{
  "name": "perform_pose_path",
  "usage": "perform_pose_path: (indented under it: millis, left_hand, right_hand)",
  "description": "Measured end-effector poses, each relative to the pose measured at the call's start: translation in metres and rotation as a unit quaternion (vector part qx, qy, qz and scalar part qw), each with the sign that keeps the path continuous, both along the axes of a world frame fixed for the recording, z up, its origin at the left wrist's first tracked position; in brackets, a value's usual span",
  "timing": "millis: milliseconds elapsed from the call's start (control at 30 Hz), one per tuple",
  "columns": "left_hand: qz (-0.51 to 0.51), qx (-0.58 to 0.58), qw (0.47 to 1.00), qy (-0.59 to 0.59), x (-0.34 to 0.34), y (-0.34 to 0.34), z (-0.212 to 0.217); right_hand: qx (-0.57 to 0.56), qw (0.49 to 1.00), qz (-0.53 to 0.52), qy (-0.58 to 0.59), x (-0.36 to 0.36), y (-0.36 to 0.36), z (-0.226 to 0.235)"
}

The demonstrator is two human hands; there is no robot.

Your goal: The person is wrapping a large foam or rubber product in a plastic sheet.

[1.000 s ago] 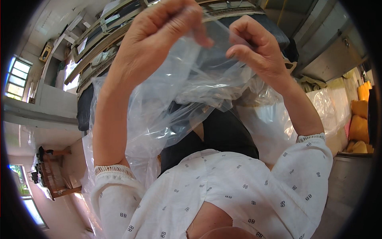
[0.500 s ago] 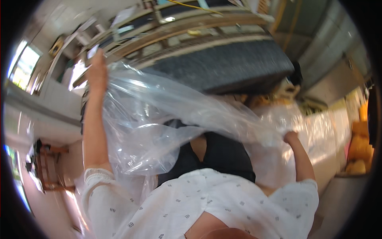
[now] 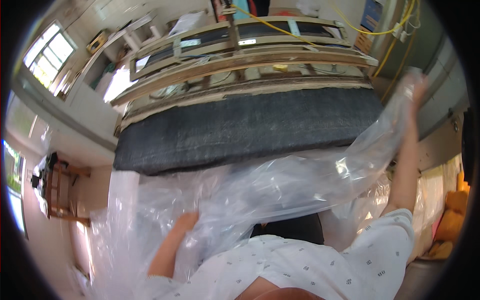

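A large clear plastic sheet (image 3: 295,182) stretches between my two hands, sagging in front of my body and trailing down at the left. My right hand (image 3: 416,92) is raised at the far right, closed on a gathered edge of it. Low and close to me, my left hand (image 3: 188,220) grips another part, its fingers partly hidden by the plastic. Just beyond the sheet stands a long piece of furniture with a dark grey covered side (image 3: 245,127) and a bare wooden frame (image 3: 240,62). The sheet overlaps the lower edge of the dark side.
Yellow cables (image 3: 382,32) hang at the back right, and one crosses the wooden frame. A wooden stand (image 3: 62,192) is at the left, below a window (image 3: 50,55). Orange-yellow cushion-like objects (image 3: 452,215) lie at the right. More plastic (image 3: 112,245) covers the floor at left.
My right hand has swung up and outward with the sheet. My left hand has come down and nearer my body. The plastic now rises to the right instead of the left.
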State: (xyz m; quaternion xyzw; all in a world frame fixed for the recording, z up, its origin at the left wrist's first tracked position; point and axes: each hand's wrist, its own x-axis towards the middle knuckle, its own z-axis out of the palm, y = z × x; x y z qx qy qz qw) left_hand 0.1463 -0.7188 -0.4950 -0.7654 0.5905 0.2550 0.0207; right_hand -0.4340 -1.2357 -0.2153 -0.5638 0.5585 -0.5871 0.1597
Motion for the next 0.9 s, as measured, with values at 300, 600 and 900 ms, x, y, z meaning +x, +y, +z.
perform_pose_path:
  millis: [300,600,900]
  left_hand:
    - [0.328,-0.431,0.803,-0.251,0.331,0.023,0.113]
    - [0.295,-0.248,0.871,-0.306,0.448,-0.087,0.117]
    - [0.055,-0.352,0.903,-0.242,0.257,-0.209,0.189]
  right_hand:
    - [-0.063,0.914,0.103,0.387,0.071,0.029,-0.117]
    - [0.130,0.869,-0.065,0.473,0.024,0.001,-0.146]
    - [0.031,0.898,0.044,0.436,-0.046,-0.026,-0.137]
